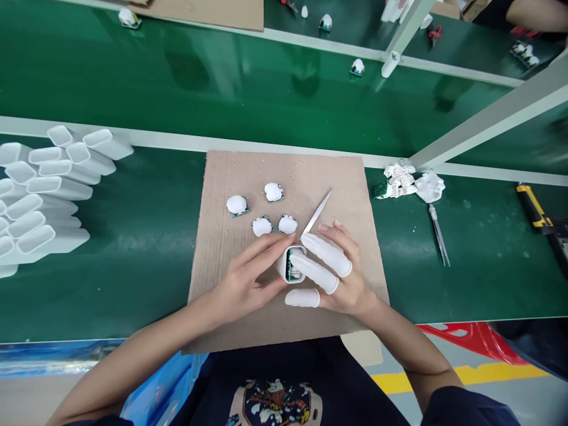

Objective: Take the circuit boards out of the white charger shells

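Over the cardboard sheet [222, 248], my left hand [252, 272] is wrapped round a white oval tube [281, 266] with its open end facing up. A green board and something white show inside the tube. My right hand [339, 266] wears white finger cots on its thumb and two fingers. One covered finger reaches into the tube's mouth; the fingers are spread and hold nothing that I can make out. Beyond the tube lie several small green boards with white tops [237, 205]. White tweezers [318, 212] lie close to my right fingertips.
Many white tubes [38, 239] stand at the left. At the right are crumpled white pieces [399, 180], grey tweezers [439, 236] and a yellow-black tool [532, 204]. A metal frame [488, 118] crosses behind; a person's arm [536, 15] shows top right.
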A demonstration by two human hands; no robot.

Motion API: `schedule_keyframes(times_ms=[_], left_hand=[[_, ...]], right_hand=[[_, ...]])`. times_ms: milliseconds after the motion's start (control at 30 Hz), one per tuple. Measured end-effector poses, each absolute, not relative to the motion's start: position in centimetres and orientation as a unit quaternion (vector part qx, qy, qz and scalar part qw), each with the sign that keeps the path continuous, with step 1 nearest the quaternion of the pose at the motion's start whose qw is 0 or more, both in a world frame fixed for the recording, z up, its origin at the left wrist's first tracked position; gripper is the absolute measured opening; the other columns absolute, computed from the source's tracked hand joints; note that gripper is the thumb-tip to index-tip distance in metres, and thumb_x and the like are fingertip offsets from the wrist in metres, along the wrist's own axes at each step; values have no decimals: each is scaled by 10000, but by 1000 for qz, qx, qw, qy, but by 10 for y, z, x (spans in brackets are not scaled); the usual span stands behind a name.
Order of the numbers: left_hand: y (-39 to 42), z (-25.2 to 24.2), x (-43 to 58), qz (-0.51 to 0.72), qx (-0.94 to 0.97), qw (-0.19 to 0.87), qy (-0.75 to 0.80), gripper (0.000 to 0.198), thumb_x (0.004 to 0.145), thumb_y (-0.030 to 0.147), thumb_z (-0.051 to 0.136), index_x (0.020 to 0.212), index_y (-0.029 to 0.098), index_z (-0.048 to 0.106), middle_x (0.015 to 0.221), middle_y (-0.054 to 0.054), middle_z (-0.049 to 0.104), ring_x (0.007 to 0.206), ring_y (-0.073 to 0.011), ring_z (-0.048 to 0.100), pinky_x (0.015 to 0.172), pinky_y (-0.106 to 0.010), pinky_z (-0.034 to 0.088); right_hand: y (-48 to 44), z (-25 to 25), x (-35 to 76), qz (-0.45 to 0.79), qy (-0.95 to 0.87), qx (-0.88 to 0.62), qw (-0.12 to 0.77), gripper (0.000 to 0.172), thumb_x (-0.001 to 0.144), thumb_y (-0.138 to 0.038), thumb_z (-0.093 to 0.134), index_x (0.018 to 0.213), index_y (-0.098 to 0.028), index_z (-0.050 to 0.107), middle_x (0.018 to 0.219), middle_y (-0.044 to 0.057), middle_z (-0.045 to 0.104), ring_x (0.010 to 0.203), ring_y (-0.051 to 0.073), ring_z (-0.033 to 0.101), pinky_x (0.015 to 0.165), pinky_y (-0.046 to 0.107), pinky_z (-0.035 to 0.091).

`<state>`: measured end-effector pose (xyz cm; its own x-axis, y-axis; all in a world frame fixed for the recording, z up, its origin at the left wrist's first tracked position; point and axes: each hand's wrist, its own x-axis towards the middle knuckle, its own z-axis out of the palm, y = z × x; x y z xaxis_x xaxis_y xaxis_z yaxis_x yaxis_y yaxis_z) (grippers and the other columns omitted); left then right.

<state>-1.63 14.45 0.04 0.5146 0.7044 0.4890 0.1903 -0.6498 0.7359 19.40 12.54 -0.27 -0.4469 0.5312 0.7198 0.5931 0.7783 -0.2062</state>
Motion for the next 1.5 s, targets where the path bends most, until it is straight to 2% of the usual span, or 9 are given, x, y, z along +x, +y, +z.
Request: schedule_keyframes(times_ms=[167,267,433,600,733,867,933,1200,1500], left_hand=[[146,4,-17,412,817,284,287,648,889,122,644,1483,208,401,1238,-135,605,1150,-227,611,956,-354,570],[146,10,-17,416,820,271,283,634,900,125,630,1485,212,400,1215,-133,623,1136,-222,620,939,-347,576],[148,12,-17,451,805,257,288,629,860,103,672,1443,212,462,1194,-123,651,1126,-235,637,924,-356,587],[151,10,-17,447,825,208,275,667,866,68,644,1478,190,407,1172,-132,648,1131,-233,635,939,-359,580],[153,12,-18,440,839,180,263,660,875,72,629,1485,156,392,1158,-145,651,1115,-247,642,933,-369,577],[154,12,-20,423,841,183,282,668,882,81,617,1494,191,373,1182,-140,649,1120,-254,639,934,-385,576],[154,12,-20,410,845,185,290,656,884,80,615,1487,185,381,1180,-146,642,1114,-253,636,931,-387,573],[154,4,-14,395,859,169,279,623,891,121,632,1463,213,404,1139,-131,641,1043,-245,631,882,-406,561],[149,-6,-10,371,884,98,267,607,866,138,674,1430,141,450,1113,-145,634,1042,-264,610,892,-432,553]], right_hand=[[128,-1,191,-7,-853,-328,406,397,811,-440,755,1122,-226,634,1252,129,621,1334,336,457,1111,605,417],[129,11,196,94,-829,-331,440,413,884,-426,671,1232,-220,585,1240,136,621,1267,313,538,1025,560,516],[133,19,211,110,-698,-402,583,261,829,-140,721,1025,-305,668,882,9,680,828,220,687,787,474,603],[139,14,209,92,-775,-402,479,208,848,-95,692,984,-251,666,883,25,722,766,191,664,779,439,561],[142,15,206,118,-778,-431,442,225,904,-91,577,725,-228,582,659,-13,620,631,153,577,764,410,548],[146,14,209,81,-740,-521,417,83,883,-166,640,847,-235,611,859,36,664,844,211,633,742,375,542],[147,14,211,60,-734,-528,423,137,868,-153,665,967,-244,636,963,46,688,931,227,636,767,377,540],[134,26,197,246,-739,-470,417,155,881,-161,633,1002,-247,681,994,36,721,944,203,663,794,375,562],[131,16,187,216,-733,-500,407,189,824,-73,551,912,-214,642,899,43,691,879,196,660,740,345,573]])
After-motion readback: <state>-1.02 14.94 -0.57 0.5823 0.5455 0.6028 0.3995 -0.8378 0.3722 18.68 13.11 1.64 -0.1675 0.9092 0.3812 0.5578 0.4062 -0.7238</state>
